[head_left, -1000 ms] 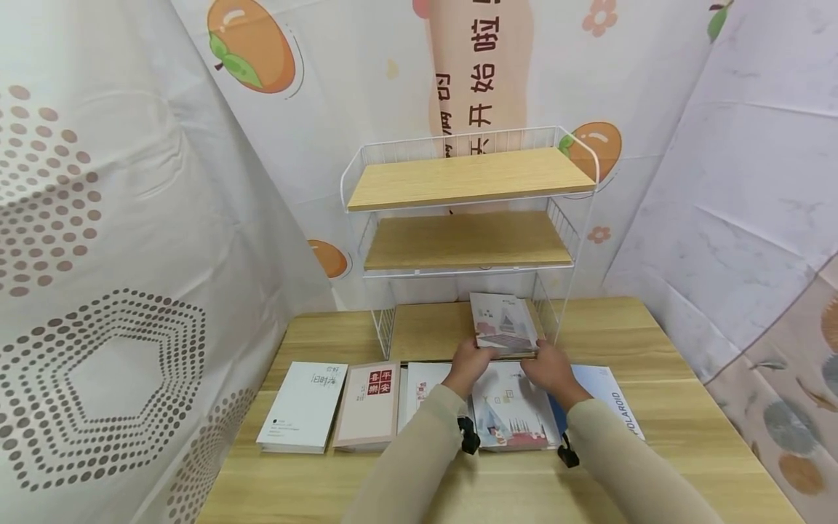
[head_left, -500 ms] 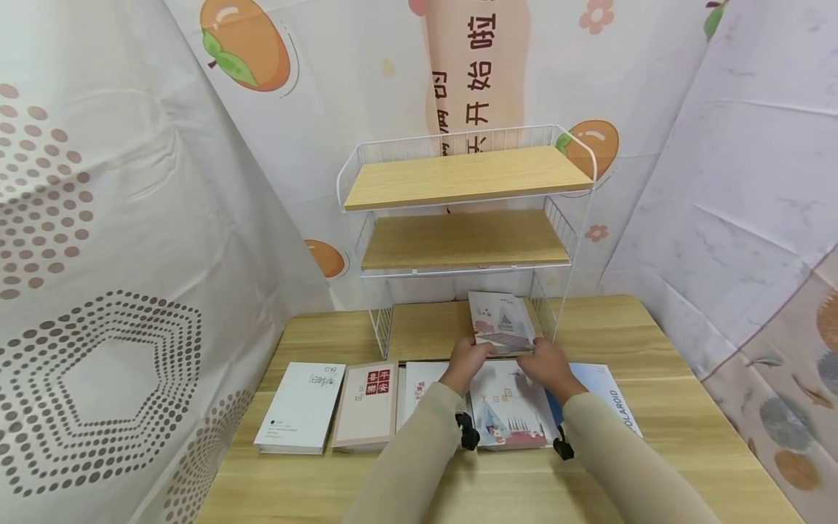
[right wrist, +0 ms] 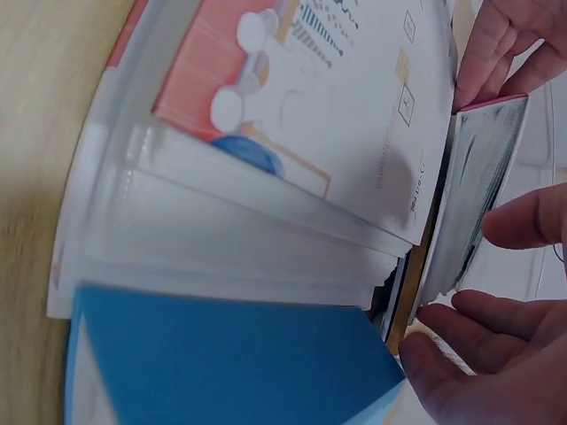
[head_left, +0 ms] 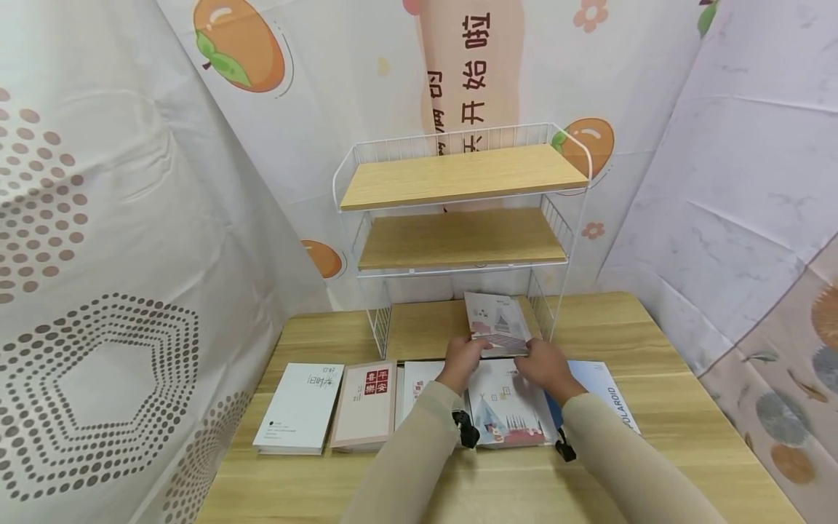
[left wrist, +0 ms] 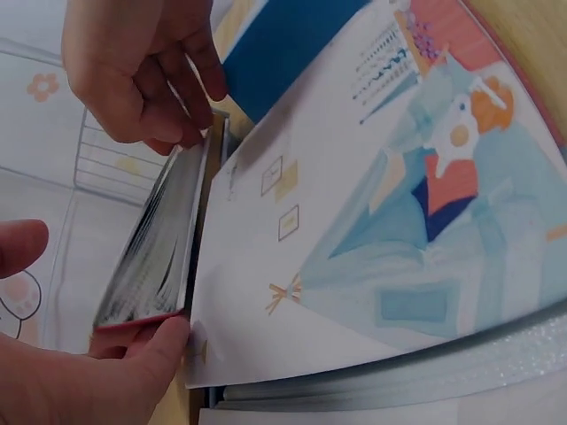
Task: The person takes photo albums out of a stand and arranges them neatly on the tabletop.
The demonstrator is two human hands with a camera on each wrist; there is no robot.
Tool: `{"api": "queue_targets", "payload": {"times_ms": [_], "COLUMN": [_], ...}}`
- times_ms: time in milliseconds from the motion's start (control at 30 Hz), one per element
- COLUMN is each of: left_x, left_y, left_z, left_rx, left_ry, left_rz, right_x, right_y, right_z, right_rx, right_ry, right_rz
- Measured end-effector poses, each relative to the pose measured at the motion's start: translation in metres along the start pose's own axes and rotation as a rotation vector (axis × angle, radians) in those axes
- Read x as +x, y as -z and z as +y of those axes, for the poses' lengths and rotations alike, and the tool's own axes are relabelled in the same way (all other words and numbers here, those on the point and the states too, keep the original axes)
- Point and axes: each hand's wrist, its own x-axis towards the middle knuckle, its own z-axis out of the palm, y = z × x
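A photo album (head_left: 497,320) with a tent drawing on its pale cover lies on the bottom board (head_left: 425,324) of a white wire rack, toward the right side. My left hand (head_left: 463,360) holds its near left corner. At the near right corner my right hand (head_left: 545,367) grips it. The album's page edges (left wrist: 164,235) face me in the left wrist view, with the left fingers (left wrist: 151,359) against one end. In the right wrist view, the right fingers (right wrist: 496,328) touch the other end. Directly in front lies another tent-print album (head_left: 504,407).
Left on the table are a white album (head_left: 300,407) and a cream one with red squares (head_left: 364,404). A white one (head_left: 419,382) is partly behind my left arm, and a blue one (head_left: 602,393) lies right. Two higher boards (head_left: 465,175) overhang the bottom one.
The head view has shifted slightly. Both hands stay at the near corners of the album, and its place on the bottom board looks nearly the same.
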Motion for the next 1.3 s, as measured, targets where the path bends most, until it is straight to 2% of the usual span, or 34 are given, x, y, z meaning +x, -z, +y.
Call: {"api": "queue_targets", "payload": {"times_ms": [133,333,467,633,733,867,1067,1167,1300], "left_x": [0.001,-0.001,-0.005,-0.008,-0.012,-0.017,-0.02,-0.024,-0.032], "left_y": [0.002,0.008,0.011,0.011,0.012,0.015,0.023,0.026,0.029], "left_z": [-0.002,-0.007,-0.01,-0.008,-0.004,-0.002,-0.005,-0.006,-0.006], "left_rx": [-0.016,0.036,0.034,0.077,0.078,0.028,-0.027,-0.043,-0.07], "left_ry": [0.012,0.027,0.042,0.021,0.015,0.013,0.002,-0.012,-0.025], "left_rz": [0.003,0.042,0.079,0.099,0.103,0.089,0.051,0.035,0.018], "right_x": [-0.001,-0.003,-0.003,-0.003,-0.002,-0.001,-0.004,-0.007,-0.013], "right_y": [0.002,0.006,0.007,0.008,0.009,0.011,0.013,0.016,0.02], "right_z": [0.003,0.013,0.017,0.016,0.018,0.02,0.02,0.019,0.019], "right_rx": [0.073,0.177,0.235,0.341,0.471,0.667,0.923,0.986,1.006], "right_ry": [-0.045,-0.087,-0.102,-0.164,-0.198,-0.24,-0.264,-0.255,-0.219], "right_rz": [0.023,0.127,0.127,0.031,-0.05,-0.147,-0.232,-0.253,-0.281]}}
